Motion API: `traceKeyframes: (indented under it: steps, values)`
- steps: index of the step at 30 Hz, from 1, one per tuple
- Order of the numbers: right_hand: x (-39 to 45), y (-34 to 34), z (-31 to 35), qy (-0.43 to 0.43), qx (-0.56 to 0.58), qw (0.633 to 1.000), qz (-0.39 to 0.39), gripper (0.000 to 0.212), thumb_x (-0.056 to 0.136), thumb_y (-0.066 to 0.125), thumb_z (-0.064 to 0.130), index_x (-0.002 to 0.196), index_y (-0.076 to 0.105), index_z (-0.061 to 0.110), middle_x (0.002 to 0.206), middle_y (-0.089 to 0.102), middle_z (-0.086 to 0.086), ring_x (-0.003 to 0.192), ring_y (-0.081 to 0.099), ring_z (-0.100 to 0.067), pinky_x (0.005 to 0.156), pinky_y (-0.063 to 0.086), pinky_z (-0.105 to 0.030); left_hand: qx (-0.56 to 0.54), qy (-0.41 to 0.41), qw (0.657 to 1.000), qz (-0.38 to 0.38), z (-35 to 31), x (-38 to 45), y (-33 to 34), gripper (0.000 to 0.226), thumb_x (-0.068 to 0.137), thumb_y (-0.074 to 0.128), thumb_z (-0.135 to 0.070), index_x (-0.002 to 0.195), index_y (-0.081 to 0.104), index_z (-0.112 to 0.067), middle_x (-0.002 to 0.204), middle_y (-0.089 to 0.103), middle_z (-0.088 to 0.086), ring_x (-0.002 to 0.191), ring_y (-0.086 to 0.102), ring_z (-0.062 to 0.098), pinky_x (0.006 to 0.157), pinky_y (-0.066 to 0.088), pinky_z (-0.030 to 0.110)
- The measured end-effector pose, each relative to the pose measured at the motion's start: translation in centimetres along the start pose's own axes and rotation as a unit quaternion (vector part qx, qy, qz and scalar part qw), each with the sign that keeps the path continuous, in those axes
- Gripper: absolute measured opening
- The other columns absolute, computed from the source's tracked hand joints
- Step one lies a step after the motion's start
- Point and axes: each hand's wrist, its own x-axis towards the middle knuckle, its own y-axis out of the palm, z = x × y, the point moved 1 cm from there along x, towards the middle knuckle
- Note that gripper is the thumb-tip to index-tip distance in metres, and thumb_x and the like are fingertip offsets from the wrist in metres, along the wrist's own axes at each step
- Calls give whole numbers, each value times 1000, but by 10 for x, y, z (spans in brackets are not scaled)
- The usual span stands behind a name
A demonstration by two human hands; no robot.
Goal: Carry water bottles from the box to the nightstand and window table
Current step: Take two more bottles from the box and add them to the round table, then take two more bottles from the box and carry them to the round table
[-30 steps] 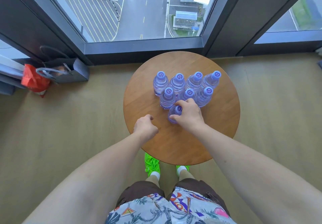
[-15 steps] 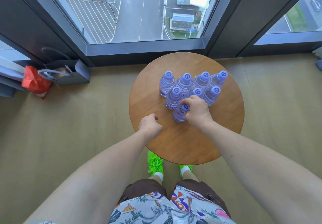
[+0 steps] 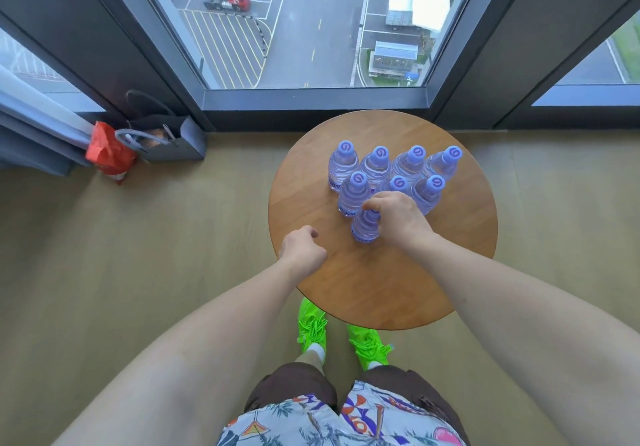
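Your right hand (image 3: pixel 398 218) is gripping the front bottle (image 3: pixel 365 227) by its neck and cap, fingers curled round the top, while the bottle is standing on the round wooden table (image 3: pixel 460 272) just ahead of the cluster. Your left hand (image 3: pixel 302 250) is hovering over the table's near-left edge in a loose fist, holding nothing.

The risk is sitting right behind your knuckles. Seven more bottles (image 3: pixel 377 168) are standing packed together, touching one another, with the nearest ones just beside your right hand. If you are releasing with a sideways flick or dragging your fingers back through the caps, you are likely knocking one over, and a falling bottle is probably taking its neighbours with it, perhaps rolling off the round edge onto the floor. A tilted set-down would do the same.

Around you, a dark bag (image 3: pixel 173 139) and a red bag (image 3: pixel 107 152) are lying on the floor by the window (image 3: pixel 311 26), well apart from the table. Your green shoes (image 3: pixel 311 327) are tucked partly beneath the table's near rim, so nudging it while turning away is worth avoiding.
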Motion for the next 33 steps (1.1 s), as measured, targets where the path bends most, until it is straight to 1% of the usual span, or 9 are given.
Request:
traceKeyframes:
  steps: [4, 7, 13, 17, 18, 21, 26, 30, 33]
  values:
    - [-5, -4, 5, -1, -29, 999, 22, 55, 81, 55, -8, 129, 67, 17, 121, 66, -6, 115, 59, -32, 91, 51, -39, -5, -25, 1000, -17, 4, -26, 12, 56, 82, 66, -11, 136, 60, -22, 128, 64, 10, 118, 61, 29, 99, 54, 38]
    - [-8, -14, 14, -21, -57, 997, 54, 56, 82, 59, 2, 136, 61, 19, 128, 57, -5, 117, 54, -32, 92, 51, -42, -6, -22, 999, -41, -5, -40, 13, 58, 83, 65, -11, 140, 57, -22, 133, 62, 9, 123, 58, 29, 100, 53, 36]
    - [-10, -44, 48, -89, -75, 992, 47, 55, 85, 64, 8, 137, 59, 25, 129, 56, -4, 119, 51, -31, 80, 42, -35, -51, -13, 993, -107, -10, -76, -10, 61, 84, 65, -14, 144, 54, -22, 141, 55, 8, 124, 57, 29, 101, 52, 37]
    - [-17, -56, 99, -139, -82, 987, 27, 60, 86, 65, 9, 142, 57, 28, 139, 56, -1, 127, 48, -29, 92, 47, -35, -72, -26, 983, -168, 15, -108, -36, 63, 82, 67, -20, 143, 54, -26, 144, 55, 5, 124, 57, 29, 99, 51, 35]
    - [-21, -57, 116, -155, -86, 984, 25, 61, 85, 66, 9, 142, 56, 28, 141, 55, -1, 128, 47, -28, 91, 47, -35, -73, -32, 979, -185, 26, -118, -44, 63, 82, 68, -21, 143, 54, -26, 144, 55, 5, 125, 56, 30, 100, 50, 35]
    - [-40, -49, 174, -219, -105, 970, 29, 64, 84, 71, 14, 144, 53, 27, 142, 54, -2, 126, 48, -29, 91, 44, -37, -71, -57, 969, -231, 69, -152, -66, 62, 84, 68, -25, 144, 53, -26, 144, 54, 6, 129, 53, 30, 101, 46, 34]
    - [-106, -3, 293, -330, -125, 934, 53, 68, 82, 74, 17, 146, 52, 26, 142, 55, -4, 129, 46, -30, 99, 45, -40, -105, -114, 938, -311, 176, -240, -98, 60, 84, 68, -23, 143, 55, -25, 142, 55, 8, 129, 54, 29, 101, 47, 33]
    - [-195, 57, 395, -426, -138, 891, 74, 68, 81, 76, 21, 145, 53, 27, 136, 58, -5, 123, 50, -30, 97, 48, -39, -122, -175, 906, -365, 287, -339, -101, 59, 86, 66, -20, 143, 54, -25, 141, 55, 7, 128, 55, 30, 99, 48, 33]
    - [-274, 110, 468, -501, -149, 847, 96, 68, 82, 78, 27, 145, 53, 27, 140, 57, -4, 126, 50, -32, 101, 46, -38, -150, -234, 873, -400, 375, -419, -92, 60, 85, 63, -17, 144, 53, -25, 144, 53, 7, 129, 53, 31, 100, 50, 35]
